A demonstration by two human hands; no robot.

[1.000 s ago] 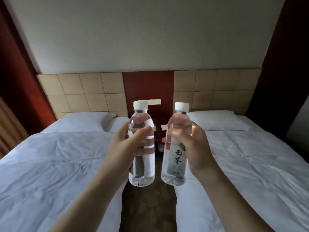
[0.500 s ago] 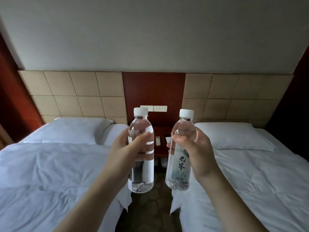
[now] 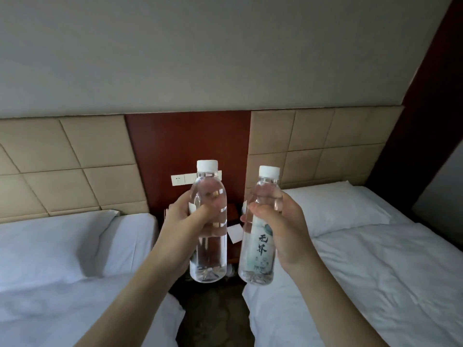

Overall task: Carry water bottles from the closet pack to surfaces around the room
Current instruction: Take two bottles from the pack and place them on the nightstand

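I hold two clear water bottles with white caps upright in front of me. My left hand (image 3: 181,226) is wrapped around the left bottle (image 3: 209,251), whose label faces away. My right hand (image 3: 283,229) grips the right bottle (image 3: 258,256), which shows a pale label with dark characters. Both bottles hover over the gap between two beds, in front of a dark wooden nightstand (image 3: 234,249) that they mostly hide.
White-sheeted beds lie at the left (image 3: 62,284) and right (image 3: 363,266), each with a pillow. A narrow carpeted aisle (image 3: 213,316) runs between them. A white card (image 3: 235,232) lies on the nightstand. Wall sockets (image 3: 179,179) sit on the red-brown panel behind it.
I have moved forward along the aisle; the headboard, sockets and nightstand are nearer and larger. Both bottles stay gripped and upright, now a little lower relative to the wall panel.
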